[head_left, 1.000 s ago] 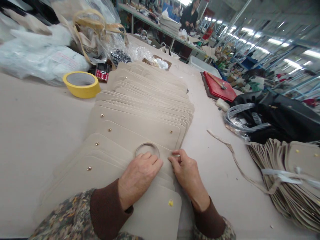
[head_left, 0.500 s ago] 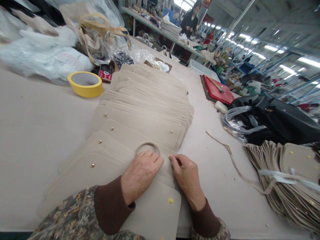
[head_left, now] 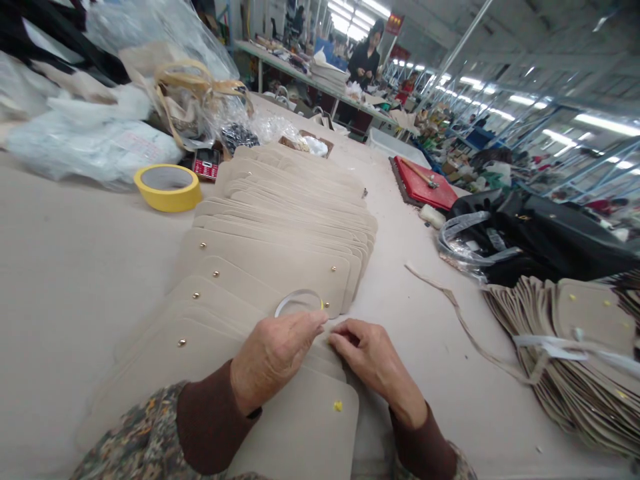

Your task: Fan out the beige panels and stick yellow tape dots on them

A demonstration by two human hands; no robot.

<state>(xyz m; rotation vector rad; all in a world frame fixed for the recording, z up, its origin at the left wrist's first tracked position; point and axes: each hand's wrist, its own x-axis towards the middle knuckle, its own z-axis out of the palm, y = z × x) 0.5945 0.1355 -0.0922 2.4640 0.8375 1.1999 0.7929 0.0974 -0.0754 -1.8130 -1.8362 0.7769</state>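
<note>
My left hand (head_left: 275,360) is closed around the near side of a narrow roll of tape (head_left: 299,292), a thin ring with a pale inside and a yellow edge. Its fingers point towards my right hand (head_left: 373,360), whose thumb and forefinger are pinched close together; what they hold, if anything, is too small to make out. Both hands are over fanned-out beige panels (head_left: 270,250) with rounded corners and small metal studs. A small yellow tape piece (head_left: 338,405) sits on the nearest panel's corner.
At the left lies a wide yellow tape roll (head_left: 170,193), with a red phone (head_left: 206,164) and plastic-wrapped goods (head_left: 95,143) behind. On the right are a tied bundle of beige panels (head_left: 550,340), a black bag (head_left: 545,230) and a hammer (head_left: 420,172) on a red pad (head_left: 425,190). A co-worker (head_left: 364,63) stands beyond.
The tape roll in my left hand has tilted, showing its pale inside and yellow edge. My left fingers have straightened, and a stud near the fingertips has come into view. The view has shifted slightly.
</note>
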